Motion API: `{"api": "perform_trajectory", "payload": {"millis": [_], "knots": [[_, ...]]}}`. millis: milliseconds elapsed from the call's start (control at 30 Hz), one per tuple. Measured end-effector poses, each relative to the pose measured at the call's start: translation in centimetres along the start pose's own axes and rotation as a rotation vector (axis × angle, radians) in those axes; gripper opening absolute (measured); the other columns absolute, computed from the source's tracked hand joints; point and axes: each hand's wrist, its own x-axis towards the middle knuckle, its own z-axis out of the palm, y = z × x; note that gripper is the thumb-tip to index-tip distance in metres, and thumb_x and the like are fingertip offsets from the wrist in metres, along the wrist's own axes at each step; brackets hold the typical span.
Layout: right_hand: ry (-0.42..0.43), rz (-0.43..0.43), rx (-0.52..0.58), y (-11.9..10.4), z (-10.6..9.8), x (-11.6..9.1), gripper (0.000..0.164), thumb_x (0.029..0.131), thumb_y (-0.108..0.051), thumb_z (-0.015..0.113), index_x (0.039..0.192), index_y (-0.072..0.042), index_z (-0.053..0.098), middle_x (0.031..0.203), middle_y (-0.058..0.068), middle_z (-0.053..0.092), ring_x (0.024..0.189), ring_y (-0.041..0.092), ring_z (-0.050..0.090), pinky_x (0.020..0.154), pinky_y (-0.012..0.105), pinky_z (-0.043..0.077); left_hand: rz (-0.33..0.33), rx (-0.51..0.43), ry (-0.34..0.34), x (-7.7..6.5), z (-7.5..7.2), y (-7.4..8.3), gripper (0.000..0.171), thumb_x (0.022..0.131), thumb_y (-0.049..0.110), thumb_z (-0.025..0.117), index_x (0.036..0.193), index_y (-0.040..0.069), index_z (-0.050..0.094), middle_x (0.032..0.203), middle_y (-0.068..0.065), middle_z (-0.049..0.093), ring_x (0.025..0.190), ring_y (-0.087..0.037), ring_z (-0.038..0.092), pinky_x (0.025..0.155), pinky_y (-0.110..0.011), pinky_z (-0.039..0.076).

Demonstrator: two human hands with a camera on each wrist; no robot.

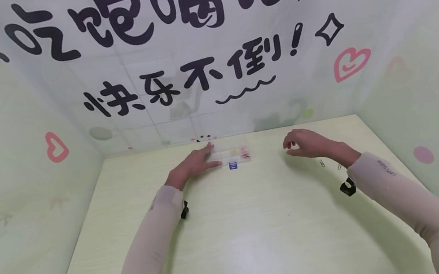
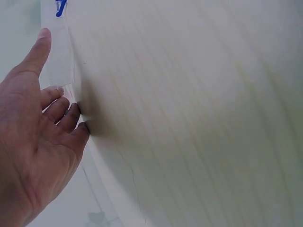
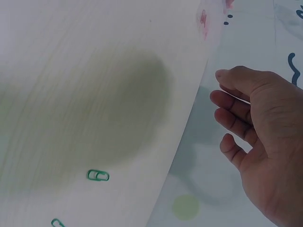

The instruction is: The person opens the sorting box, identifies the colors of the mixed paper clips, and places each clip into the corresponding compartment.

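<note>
A clear plastic compartment box (image 1: 227, 155) lies near the table's back edge, with red paper clips (image 1: 245, 153) in its right end and something yellowish (image 1: 234, 152) beside them. At the box's left end is my left hand (image 1: 195, 162), thumb along the front side and fingers toward the back. The left wrist view shows this hand (image 2: 42, 127) with its thumb straight and the other fingers slightly bent. My right hand (image 1: 305, 143) hovers right of the box. Its fingers (image 3: 232, 120) are loosely curled, with nothing visible between them. Green paper clips (image 3: 98, 175) lie on the table near it.
A blue tag (image 1: 232, 165) sits at the box's front edge. The pale wooden table (image 1: 229, 226) meets a printed cloth backdrop (image 1: 185, 123) close behind the box, and cloth also hangs at both sides. Two paper clips, one of them a clip (image 1: 322, 163), lie beneath the right forearm.
</note>
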Motion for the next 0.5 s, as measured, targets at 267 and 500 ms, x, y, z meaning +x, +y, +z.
{"api": "perform_trajectory", "payload": {"millis": [267, 500], "knots": [[-0.01, 0.027, -0.013, 1.4, -0.6, -2.4, 0.014, 0.093, -0.001, 0.077, 0.106, 0.003, 0.076, 0.098, 0.011, 0.074, 0.093, 0.032, 0.069, 0.084, 0.049, 0.058, -0.008, -0.009, -0.008, 0.1, 0.0, -0.2, 0.095, 0.101, 0.056, 0.066, 0.169, 0.006, 0.021, 0.176, -0.011, 0.019, 0.161, -0.035, 0.023, 0.13, -0.051, 0.024], [-0.022, 0.045, -0.028, 2.5, -0.8, -4.3, 0.014, 0.091, 0.002, 0.077, 0.104, 0.002, 0.077, 0.097, 0.011, 0.074, 0.091, 0.029, 0.069, 0.082, 0.048, 0.058, -0.009, -0.015, -0.008, 0.1, 0.0, -0.2, 0.096, 0.101, 0.057, 0.066, 0.169, 0.007, 0.021, 0.175, -0.012, 0.021, 0.16, -0.036, 0.024, 0.13, -0.051, 0.025]]}}
